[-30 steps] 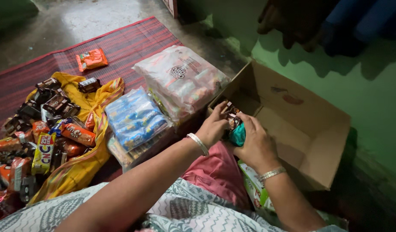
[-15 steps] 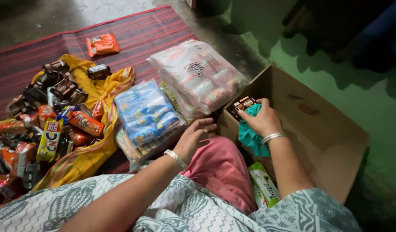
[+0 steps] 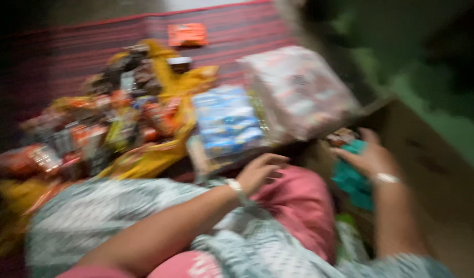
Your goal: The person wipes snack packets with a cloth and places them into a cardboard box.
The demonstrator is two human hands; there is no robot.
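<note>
- Head view, heavily blurred.
- Right hand (image 3: 368, 154) is at the mouth of the cardboard box (image 3: 443, 170), fingers wrapped over a teal packet (image 3: 353, 180) with a small snack pack (image 3: 341, 137) just above it; looks like a packing step.
- Left hand (image 3: 260, 172) hangs loosely curled and holds nothing, just beside the blue packet bundle (image 3: 227, 121).
- Pink bundle (image 3: 299, 90) touches the box edge; loose snacks sit on yellow cloth (image 3: 154, 154).
- Judgement: a firm grasp on the blue bundle comes next.
</note>
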